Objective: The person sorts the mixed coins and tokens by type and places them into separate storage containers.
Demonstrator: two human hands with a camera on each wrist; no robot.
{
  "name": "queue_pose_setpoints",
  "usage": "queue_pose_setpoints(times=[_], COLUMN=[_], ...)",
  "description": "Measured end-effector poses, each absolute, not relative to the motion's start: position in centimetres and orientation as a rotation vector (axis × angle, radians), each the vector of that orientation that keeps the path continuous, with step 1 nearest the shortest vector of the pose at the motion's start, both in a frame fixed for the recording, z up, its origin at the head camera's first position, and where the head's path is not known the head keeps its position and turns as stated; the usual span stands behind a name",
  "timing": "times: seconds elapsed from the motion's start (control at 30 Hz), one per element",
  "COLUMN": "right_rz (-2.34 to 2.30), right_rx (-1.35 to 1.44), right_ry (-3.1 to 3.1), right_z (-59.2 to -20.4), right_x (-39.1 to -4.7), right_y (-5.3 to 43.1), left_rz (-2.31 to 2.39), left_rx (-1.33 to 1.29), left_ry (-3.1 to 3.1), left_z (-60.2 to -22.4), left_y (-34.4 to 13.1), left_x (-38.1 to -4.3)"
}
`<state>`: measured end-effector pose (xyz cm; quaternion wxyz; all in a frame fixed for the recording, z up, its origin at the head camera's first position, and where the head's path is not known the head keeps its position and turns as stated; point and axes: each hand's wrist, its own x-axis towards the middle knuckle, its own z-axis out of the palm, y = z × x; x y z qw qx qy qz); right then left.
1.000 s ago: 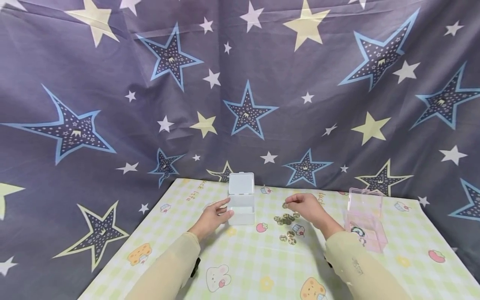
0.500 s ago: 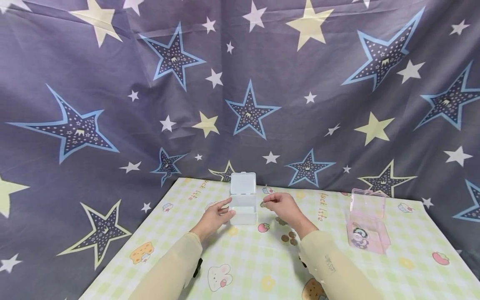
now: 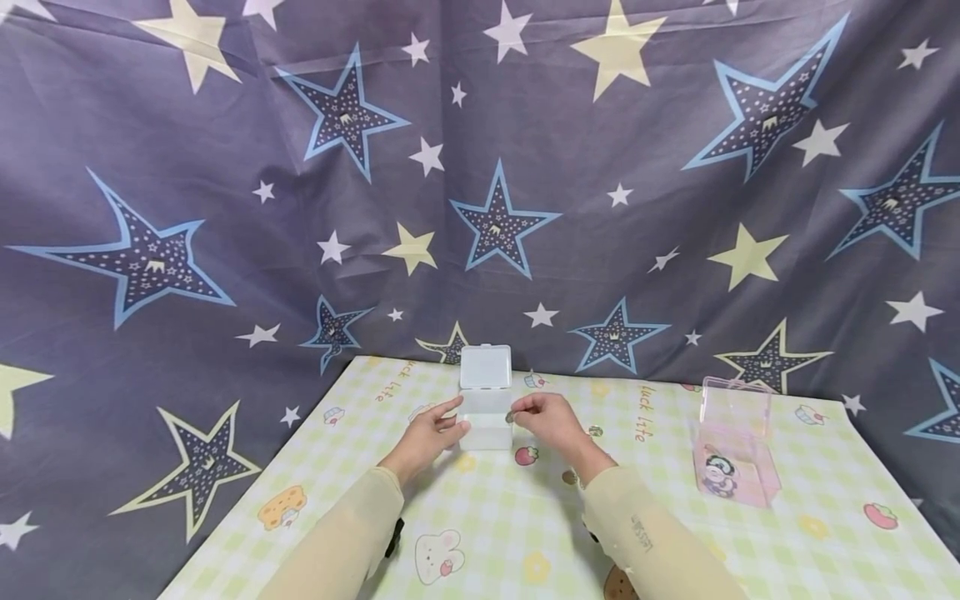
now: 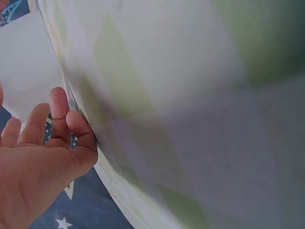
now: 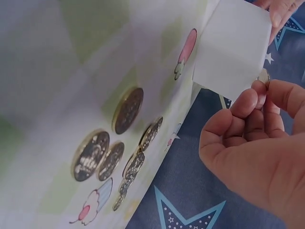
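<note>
A small white box (image 3: 486, 437) with its lid (image 3: 486, 367) raised stands towards the back of the table. My left hand (image 3: 423, 435) touches the box's left side, thumb and fingers extended and only slightly bent. Between thumb and fingertips my right hand (image 3: 553, 421) pinches a gold coin (image 5: 263, 75), held at the right rim of the box. Below that hand, several gold coins (image 5: 90, 155) lie loose on the tablecloth; in the head view the right hand and forearm hide most of them. The bottom of the box cannot be made out.
A clear pink box (image 3: 753, 479), lid up, stands at the right with a small black, white and pink item (image 3: 720, 477) in it. Beneath everything is a green-checked tablecloth (image 3: 517, 529). A dark star-patterned curtain (image 3: 420, 283) hangs behind the table.
My right hand has carried a coin leftward from the loose coins to the white box's right rim. The left hand stays at the box.
</note>
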<state>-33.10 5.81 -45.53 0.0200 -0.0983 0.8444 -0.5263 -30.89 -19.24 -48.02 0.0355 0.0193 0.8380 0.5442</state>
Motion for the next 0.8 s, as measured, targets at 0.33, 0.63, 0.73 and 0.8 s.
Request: queue_pose_setpoints(times=[0.33,0.63,0.73,0.8], right_rz=[-1.593,-1.586,-1.587,-1.587], right_rx=[-0.284,-0.252,-0.263,-0.279], right_ry=[2.671,2.655,2.662,2.669], right_z=[-45.94,-45.85,-45.85,-45.89], right_x=[-32.58,-32.56,-32.56,-32.56], right_y=[5.41,5.40,5.48,5.55], left_rz=[1.665,1.672,1.679,1.678], left_rx=[0.046,0.050,0.056,0.056], left_ry=[2.578,2.587,2.589,2.591], left_z=[-48.47,-48.34,-48.24,-48.26], left_y=[-19.37,-19.24,-19.17,-19.11], left_x=[-30.56,-30.67,-30.72,-30.77])
